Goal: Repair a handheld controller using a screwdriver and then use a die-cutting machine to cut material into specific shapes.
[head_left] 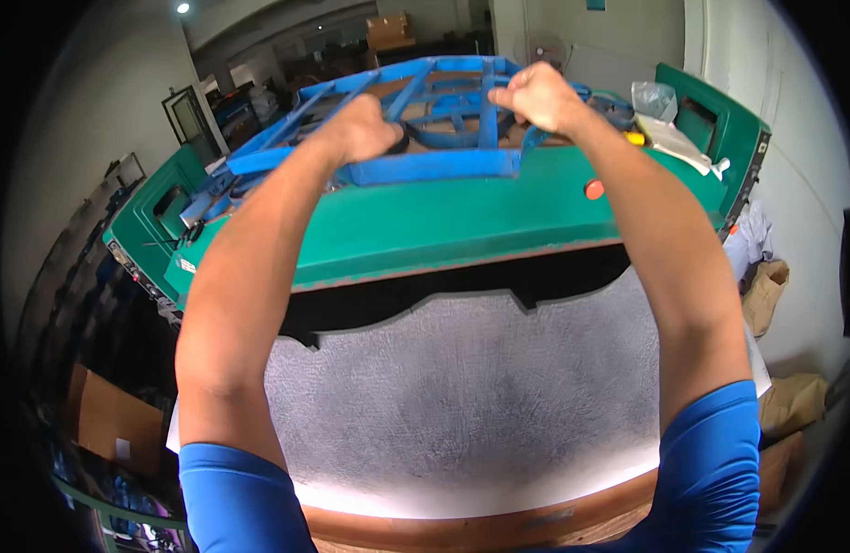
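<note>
A large blue frame (434, 168) of crossing bars and curved strips lies over the green machine's top, its near bar facing me. Both my arms reach forward to it. My left hand (365, 131) is closed at the frame's left-middle part, beside a dark curved strip. My right hand (540, 97) is closed in a fist at the right part, next to an upright blue bar. The fingertips of both hands are largely hidden, so the exact grip points do not show. Below the frame runs the machine's green front (443, 221), with a round red button (594, 189).
Grey textured sheet (462, 396) lies close before me, above a brown edge (480, 529). Green side housings (153, 198) stand at either end of the machine. At right rest a clear plastic bag (654, 100) and a pale flat packet (674, 143). Cardboard (116, 419) stands lower left.
</note>
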